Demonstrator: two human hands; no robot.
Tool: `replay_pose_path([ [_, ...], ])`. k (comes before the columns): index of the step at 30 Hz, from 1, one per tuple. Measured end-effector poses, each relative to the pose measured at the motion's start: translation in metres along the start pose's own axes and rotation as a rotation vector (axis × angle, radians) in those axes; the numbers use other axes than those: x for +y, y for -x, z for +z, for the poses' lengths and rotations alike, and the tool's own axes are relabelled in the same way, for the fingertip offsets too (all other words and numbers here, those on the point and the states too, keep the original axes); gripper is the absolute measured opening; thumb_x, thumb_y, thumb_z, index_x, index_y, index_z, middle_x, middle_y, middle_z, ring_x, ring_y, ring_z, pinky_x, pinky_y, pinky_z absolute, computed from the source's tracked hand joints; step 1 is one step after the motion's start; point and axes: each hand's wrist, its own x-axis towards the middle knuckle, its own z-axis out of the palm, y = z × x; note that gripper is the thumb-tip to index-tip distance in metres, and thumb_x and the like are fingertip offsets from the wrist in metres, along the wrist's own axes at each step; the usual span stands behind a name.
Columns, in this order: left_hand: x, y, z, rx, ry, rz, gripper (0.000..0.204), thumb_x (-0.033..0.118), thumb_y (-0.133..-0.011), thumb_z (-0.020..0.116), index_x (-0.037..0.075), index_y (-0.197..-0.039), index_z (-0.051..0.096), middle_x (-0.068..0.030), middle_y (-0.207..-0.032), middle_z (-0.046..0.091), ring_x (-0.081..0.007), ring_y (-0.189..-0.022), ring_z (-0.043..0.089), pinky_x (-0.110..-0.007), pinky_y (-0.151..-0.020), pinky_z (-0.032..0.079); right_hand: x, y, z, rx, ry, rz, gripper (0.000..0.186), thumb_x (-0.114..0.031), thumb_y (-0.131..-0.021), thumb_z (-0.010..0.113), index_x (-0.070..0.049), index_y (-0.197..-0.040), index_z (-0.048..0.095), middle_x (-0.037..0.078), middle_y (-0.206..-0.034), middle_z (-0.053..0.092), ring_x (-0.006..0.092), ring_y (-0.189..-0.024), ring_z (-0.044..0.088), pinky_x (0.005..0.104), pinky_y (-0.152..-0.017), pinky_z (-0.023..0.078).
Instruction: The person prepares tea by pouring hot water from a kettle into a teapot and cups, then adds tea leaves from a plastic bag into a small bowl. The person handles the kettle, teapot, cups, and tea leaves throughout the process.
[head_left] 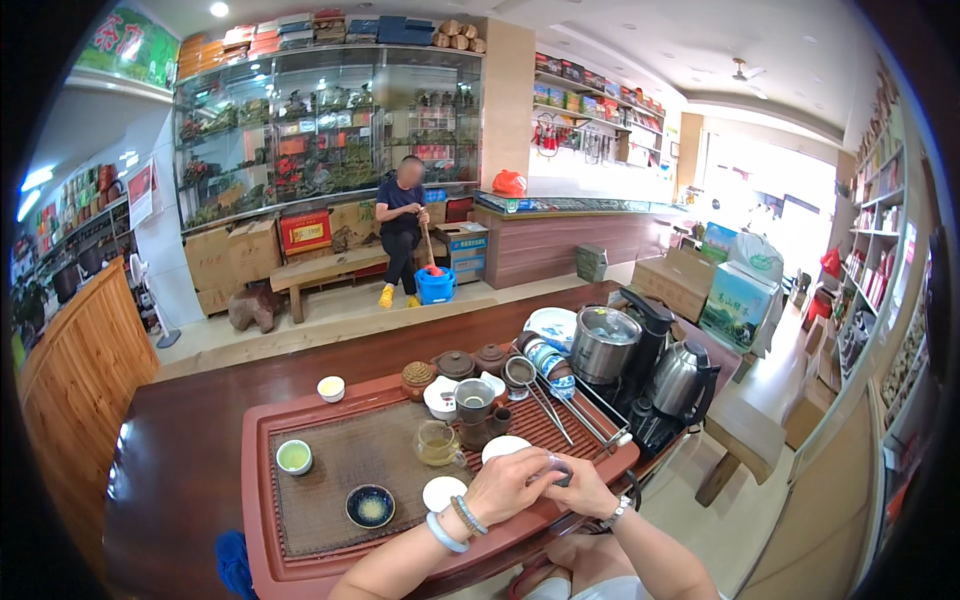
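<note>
A: Where do the hands meet?

B: Over the right front corner of the red tea tray (pixel 262 470). The left hand (pixel 503 487) curls its fingers around a small dark cup (pixel 559 468); the right hand (pixel 582 490) pinches its far side, so both touch it. The cup is too small for any long axis to show.

A: Signs and packages, left to right?

B: A green sign (pixel 128 42) high on the wall, a red box (pixel 304 231) under the glass cabinet, a blue carton (pixel 466 254) beside the counter, then a green-and-white box (pixel 735 304) near the doorway.
</note>
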Motion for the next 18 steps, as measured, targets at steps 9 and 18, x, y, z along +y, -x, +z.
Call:
replay_pose_path([
  [9,0.026,0.015,0.031,-0.059,0.012,0.224,0.018,0.021,-0.082,0.074,0.006,-0.088,0.067,-0.0089,-0.087,0.064,-0.0276,-0.078,0.064,-0.037,-0.069,0.051,0.013,-0.023,-0.046,0.054,0.082,-0.086,0.042,-0.018,-0.081,0.081,0.001,-0.115,0.064,0.005,-0.102,0.068,0.0097,-0.091,0.061,0.0288,-0.082,0.052],
  [18,-0.010,0.121,0.139,-1.070,0.061,0.122,0.025,0.022,-0.082,0.071,0.000,-0.089,0.065,-0.0156,-0.091,0.064,-0.0358,-0.089,0.064,-0.046,-0.079,0.052,-0.008,-0.070,-0.061,-0.178,0.499,-0.145,0.059,-0.037,-0.075,0.083,-0.003,-0.120,0.064,0.018,-0.101,0.070,0.0281,-0.092,0.068,0.0347,-0.085,0.052],
])
